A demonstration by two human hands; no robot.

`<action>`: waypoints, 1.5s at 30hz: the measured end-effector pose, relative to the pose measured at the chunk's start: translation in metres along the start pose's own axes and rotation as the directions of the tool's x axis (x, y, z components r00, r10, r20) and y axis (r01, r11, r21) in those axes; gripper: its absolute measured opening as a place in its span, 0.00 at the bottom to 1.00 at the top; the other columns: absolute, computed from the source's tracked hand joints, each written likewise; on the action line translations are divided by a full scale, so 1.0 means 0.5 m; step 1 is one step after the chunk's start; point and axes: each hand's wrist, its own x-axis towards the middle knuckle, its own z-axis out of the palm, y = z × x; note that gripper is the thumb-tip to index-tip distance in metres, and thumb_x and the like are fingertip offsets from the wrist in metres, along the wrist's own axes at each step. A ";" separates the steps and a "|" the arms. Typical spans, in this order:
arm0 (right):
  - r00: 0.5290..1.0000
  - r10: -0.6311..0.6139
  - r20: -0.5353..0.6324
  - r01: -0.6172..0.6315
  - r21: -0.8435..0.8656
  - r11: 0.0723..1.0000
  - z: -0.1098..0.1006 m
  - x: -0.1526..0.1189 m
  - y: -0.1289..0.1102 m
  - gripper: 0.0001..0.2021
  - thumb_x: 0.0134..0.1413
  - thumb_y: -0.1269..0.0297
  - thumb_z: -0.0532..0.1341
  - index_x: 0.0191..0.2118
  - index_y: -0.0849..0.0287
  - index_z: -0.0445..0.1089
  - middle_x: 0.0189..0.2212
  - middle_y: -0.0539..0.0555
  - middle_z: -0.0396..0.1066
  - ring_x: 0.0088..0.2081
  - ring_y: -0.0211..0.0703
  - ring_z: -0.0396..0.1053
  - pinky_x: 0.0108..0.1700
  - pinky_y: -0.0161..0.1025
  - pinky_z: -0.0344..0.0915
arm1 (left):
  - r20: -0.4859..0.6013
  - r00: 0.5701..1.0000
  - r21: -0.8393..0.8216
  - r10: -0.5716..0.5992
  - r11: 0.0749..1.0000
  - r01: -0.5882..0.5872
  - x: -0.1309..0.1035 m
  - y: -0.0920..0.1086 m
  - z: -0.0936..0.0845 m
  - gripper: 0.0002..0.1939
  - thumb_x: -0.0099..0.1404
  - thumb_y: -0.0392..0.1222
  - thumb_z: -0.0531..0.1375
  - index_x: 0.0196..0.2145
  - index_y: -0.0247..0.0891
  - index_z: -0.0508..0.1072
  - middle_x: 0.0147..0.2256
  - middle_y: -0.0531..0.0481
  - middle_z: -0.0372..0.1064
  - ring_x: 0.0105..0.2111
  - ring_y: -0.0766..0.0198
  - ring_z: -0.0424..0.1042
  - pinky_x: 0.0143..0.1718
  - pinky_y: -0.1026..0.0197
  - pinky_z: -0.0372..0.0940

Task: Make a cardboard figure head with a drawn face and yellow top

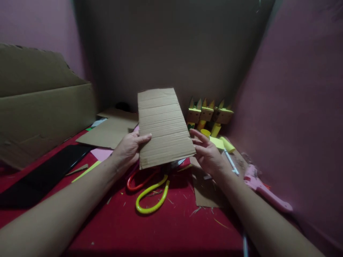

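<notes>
A flat piece of brown cardboard [163,126] with creases across it is held up over the red cloth. My left hand [130,148] grips its left edge, the thumb lying on the front face. At the lower right corner, the fingers of my right hand [206,151] touch the edge, some of them partly behind it. Below the cardboard lie scissors with one red handle [139,182] and one yellow handle [152,196], their blades mostly hidden.
A large cardboard box [45,114] and a black panel [43,175] are at left. Behind my left hand lies another cardboard sheet [109,130]. Small cardboard figures [207,114] stand at the back right, with a pink glue gun [264,189] near the wall.
</notes>
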 end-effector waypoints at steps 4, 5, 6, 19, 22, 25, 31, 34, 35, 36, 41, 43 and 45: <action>0.990 -0.039 0.136 0.046 -0.054 0.997 0.008 -0.018 0.001 0.23 0.37 0.73 0.71 0.43 0.46 0.80 0.33 0.47 0.80 0.35 0.39 0.75 0.43 0.41 0.71 | 0.046 0.996 0.017 -0.073 0.997 0.072 0.004 0.002 -0.009 0.15 0.58 0.24 0.61 0.43 0.29 0.77 0.35 0.40 0.82 0.33 0.54 0.81 0.35 0.57 0.78; 0.987 -0.028 0.161 0.041 -0.080 0.996 0.009 -0.022 0.001 0.20 0.37 0.73 0.71 0.40 0.48 0.81 0.33 0.48 0.80 0.35 0.40 0.75 0.44 0.42 0.71 | 0.055 0.995 0.018 -0.082 0.997 0.081 0.005 0.002 -0.010 0.16 0.57 0.24 0.62 0.44 0.30 0.77 0.36 0.39 0.82 0.33 0.54 0.81 0.35 0.57 0.78; 0.984 -0.016 0.178 0.034 -0.099 0.995 0.009 -0.025 0.002 0.18 0.36 0.73 0.71 0.38 0.50 0.81 0.32 0.48 0.80 0.35 0.40 0.75 0.44 0.42 0.71 | 0.060 0.994 0.018 -0.087 0.996 0.086 0.005 0.003 -0.011 0.18 0.57 0.24 0.62 0.46 0.30 0.77 0.37 0.39 0.82 0.33 0.54 0.81 0.36 0.57 0.77; 0.980 0.061 0.191 -0.072 0.052 0.996 0.041 -0.038 0.028 0.15 0.43 0.66 0.73 0.41 0.56 0.77 0.40 0.53 0.81 0.42 0.49 0.78 0.51 0.48 0.72 | -0.017 0.991 -0.092 0.134 0.987 -0.135 -0.037 -0.015 0.044 0.20 0.53 0.22 0.64 0.42 0.36 0.75 0.35 0.49 0.80 0.38 0.60 0.79 0.40 0.64 0.74; 0.994 0.053 0.098 -0.055 0.023 0.998 0.047 -0.041 0.029 0.17 0.42 0.64 0.73 0.41 0.56 0.76 0.39 0.54 0.82 0.42 0.50 0.78 0.49 0.47 0.73 | 0.168 0.981 0.131 0.093 0.985 -0.116 -0.051 -0.013 0.040 0.09 0.56 0.33 0.68 0.36 0.37 0.76 0.33 0.48 0.79 0.33 0.61 0.77 0.33 0.64 0.72; 0.998 0.052 -0.021 -0.052 0.027 0.998 0.039 -0.027 0.016 0.18 0.34 0.62 0.75 0.36 0.57 0.76 0.32 0.53 0.82 0.35 0.49 0.78 0.40 0.44 0.75 | 0.210 0.966 0.498 -0.152 0.866 0.028 -0.047 0.017 0.015 0.16 0.60 0.51 0.67 0.25 0.36 0.73 0.23 0.46 0.75 0.19 0.66 0.69 0.18 0.66 0.62; 0.994 0.043 -0.100 -0.039 0.040 0.998 0.016 -0.003 0.009 0.15 0.30 0.66 0.75 0.30 0.58 0.75 0.25 0.50 0.79 0.25 0.41 0.73 0.28 0.36 0.70 | 0.418 0.836 0.833 -0.356 0.516 -0.197 -0.094 0.071 0.003 0.13 0.59 0.53 0.64 0.29 0.40 0.73 0.23 0.51 0.70 0.23 0.62 0.67 0.23 0.63 0.58; 0.994 0.026 -0.108 -0.019 0.059 0.998 0.015 -0.002 0.004 0.15 0.30 0.67 0.74 0.29 0.57 0.74 0.25 0.50 0.79 0.27 0.43 0.74 0.28 0.37 0.70 | 0.395 0.848 0.917 -0.353 0.097 -0.387 -0.140 0.050 0.005 0.08 0.59 0.47 0.63 0.29 0.42 0.71 0.28 0.50 0.70 0.27 0.57 0.67 0.26 0.60 0.55; 0.994 0.012 -0.108 -0.004 0.070 0.998 0.015 -0.002 -0.001 0.14 0.31 0.67 0.74 0.29 0.56 0.73 0.26 0.50 0.79 0.28 0.43 0.74 0.29 0.37 0.70 | 0.392 0.861 0.908 -0.324 -0.018 -0.419 -0.152 0.038 0.003 0.07 0.57 0.44 0.64 0.30 0.42 0.70 0.31 0.48 0.71 0.30 0.55 0.68 0.28 0.58 0.56; 0.994 -0.006 -0.109 0.015 0.085 0.996 0.014 -0.002 -0.009 0.14 0.32 0.66 0.74 0.29 0.56 0.73 0.28 0.50 0.80 0.30 0.44 0.75 0.31 0.38 0.71 | 0.396 0.869 0.892 -0.296 -0.100 -0.440 -0.160 0.025 0.000 0.06 0.56 0.42 0.64 0.31 0.42 0.70 0.35 0.46 0.72 0.34 0.52 0.70 0.31 0.57 0.57; 0.982 -0.116 -0.147 0.142 0.181 0.973 -0.006 0.006 -0.056 0.10 0.41 0.63 0.71 0.32 0.52 0.72 0.35 0.47 0.81 0.45 0.46 0.76 0.42 0.41 0.74 | 0.384 0.892 0.882 -0.238 -0.191 -0.431 -0.162 -0.019 -0.023 0.17 0.61 0.43 0.57 0.48 0.37 0.70 0.44 0.35 0.72 0.39 0.43 0.73 0.35 0.52 0.60; 0.975 -0.160 -0.156 0.192 0.220 0.956 -0.017 0.010 -0.068 0.10 0.44 0.63 0.71 0.35 0.50 0.73 0.39 0.46 0.81 0.51 0.46 0.74 0.45 0.42 0.73 | 0.384 0.893 0.884 -0.234 -0.188 -0.429 -0.156 -0.025 -0.030 0.18 0.62 0.43 0.55 0.48 0.36 0.70 0.43 0.34 0.73 0.39 0.43 0.73 0.35 0.52 0.60; 0.972 -0.177 -0.153 0.209 0.230 0.950 -0.025 0.014 -0.076 0.12 0.46 0.63 0.70 0.39 0.49 0.73 0.43 0.46 0.80 0.54 0.46 0.72 0.45 0.42 0.73 | 0.394 0.892 0.883 -0.221 -0.179 -0.435 -0.153 -0.024 -0.034 0.16 0.61 0.41 0.55 0.47 0.37 0.69 0.42 0.36 0.73 0.39 0.46 0.73 0.35 0.53 0.60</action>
